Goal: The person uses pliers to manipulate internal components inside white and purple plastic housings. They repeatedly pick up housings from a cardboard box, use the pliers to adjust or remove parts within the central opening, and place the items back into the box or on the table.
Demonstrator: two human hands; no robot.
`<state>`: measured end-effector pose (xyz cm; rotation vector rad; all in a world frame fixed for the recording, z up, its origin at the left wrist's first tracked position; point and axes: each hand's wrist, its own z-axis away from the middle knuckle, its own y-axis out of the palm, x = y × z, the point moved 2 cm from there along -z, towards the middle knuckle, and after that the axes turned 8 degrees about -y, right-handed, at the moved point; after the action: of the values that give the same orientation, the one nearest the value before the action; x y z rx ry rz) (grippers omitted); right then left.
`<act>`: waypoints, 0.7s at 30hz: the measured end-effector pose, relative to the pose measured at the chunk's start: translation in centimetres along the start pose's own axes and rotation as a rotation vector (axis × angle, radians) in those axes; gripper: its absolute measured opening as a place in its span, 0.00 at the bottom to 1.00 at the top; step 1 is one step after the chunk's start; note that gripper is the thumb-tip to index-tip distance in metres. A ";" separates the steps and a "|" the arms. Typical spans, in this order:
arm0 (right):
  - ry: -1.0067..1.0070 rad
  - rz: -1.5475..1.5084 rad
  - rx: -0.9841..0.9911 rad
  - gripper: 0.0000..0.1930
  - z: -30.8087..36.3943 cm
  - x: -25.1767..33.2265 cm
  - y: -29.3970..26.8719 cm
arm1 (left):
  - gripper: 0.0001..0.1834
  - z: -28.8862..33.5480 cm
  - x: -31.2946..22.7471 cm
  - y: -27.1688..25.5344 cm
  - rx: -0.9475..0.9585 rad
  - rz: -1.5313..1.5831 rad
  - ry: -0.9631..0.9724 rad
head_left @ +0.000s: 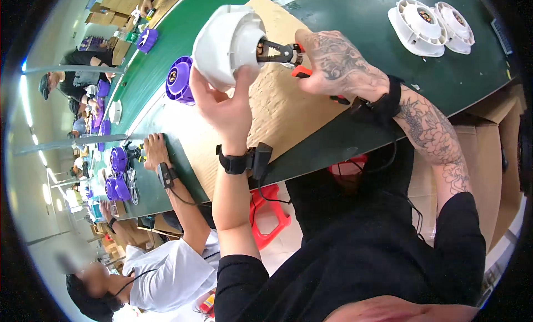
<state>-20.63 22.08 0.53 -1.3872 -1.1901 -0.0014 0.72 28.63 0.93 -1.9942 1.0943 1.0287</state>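
Note:
My left hand (225,108) grips a white round plastic housing (222,44), lifted above the cardboard sheet and tilted so its open side faces right. My right hand (330,61) is closed round a pair of pliers (277,52) with black metal jaws and orange-red handles. The jaws reach into the housing's opening, where copper-coloured parts show at the tips. What exactly the jaws touch I cannot make out. Just left of my left hand, a purple round housing (179,80) with a copper-coloured centre sits at the edge of the cardboard.
Beneath my hands lies a brown cardboard sheet (300,111) on the green table (355,16). Two white housings (419,19) stand at the far right. A co-worker's hand (156,151) rests on the table at left, near purple housings (117,160). An open cardboard box (472,138) is below right.

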 end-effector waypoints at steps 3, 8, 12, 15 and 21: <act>0.289 -0.652 0.336 0.20 0.4 1.4 -1.1 | 0.47 0.6 1.3 -0.5 -0.068 -0.030 0.139; 0.048 -0.379 0.119 0.20 1.4 1.3 -0.5 | 0.53 0.6 1.3 -0.6 -0.004 0.008 0.283; -0.092 0.143 -0.233 0.24 2.0 1.1 -0.9 | 0.49 0.5 1.0 0.3 0.075 0.098 0.190; -0.010 0.031 -0.083 0.25 1.7 0.5 -0.6 | 0.47 0.2 0.6 0.0 0.066 -0.121 0.022; 0.189 -1.043 0.293 0.20 2.4 1.1 -0.1 | 0.45 0.8 0.6 -0.2 -0.019 0.080 0.173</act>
<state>-21.67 24.49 0.75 -0.3905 -1.5507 -0.6477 0.78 29.15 0.06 -2.1005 1.2693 0.9237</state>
